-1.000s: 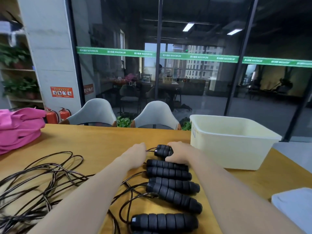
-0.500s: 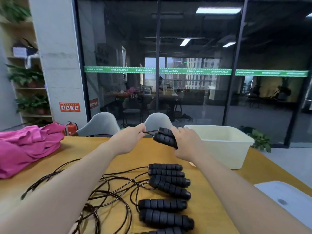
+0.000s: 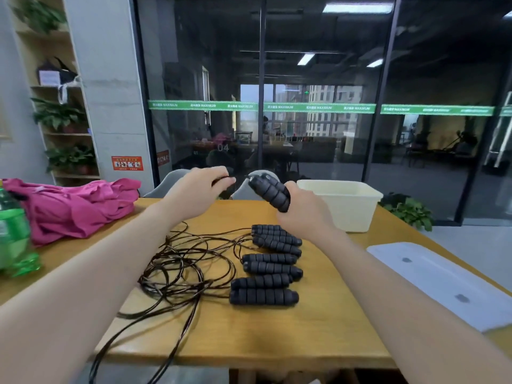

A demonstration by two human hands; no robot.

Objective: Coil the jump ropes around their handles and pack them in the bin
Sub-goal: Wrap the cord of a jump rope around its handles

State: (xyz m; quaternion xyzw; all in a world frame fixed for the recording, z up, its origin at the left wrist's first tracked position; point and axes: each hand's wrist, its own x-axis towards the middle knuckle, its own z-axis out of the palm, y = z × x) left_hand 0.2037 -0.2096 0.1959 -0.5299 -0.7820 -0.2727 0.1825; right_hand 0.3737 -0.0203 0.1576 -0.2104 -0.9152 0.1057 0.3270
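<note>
Two handles point(image 3: 270, 194), black and ribbed, stand side by side in the right hand point(image 3: 302, 214), raised above the table point(image 3: 277, 333). We see the fingers curled round their lower ends, while the upper ends tilt up and to the left, clear of the grip. Our left hand point(image 3: 198, 194) is level with them and just beside them; its fingertips point(image 3: 225, 179) pinch the cord point(image 3: 239, 178) close to where it leaves the handle tops. Six more handles point(image 3: 267, 261) lie in pairs on the table below, their cords point(image 3: 182, 261) tangled to the left. We note the bin point(image 3: 342, 202) just beyond the right hand. Pink cloth point(image 3: 77, 205) and a green bottle point(image 3: 13, 234) lie at far left.
</note>
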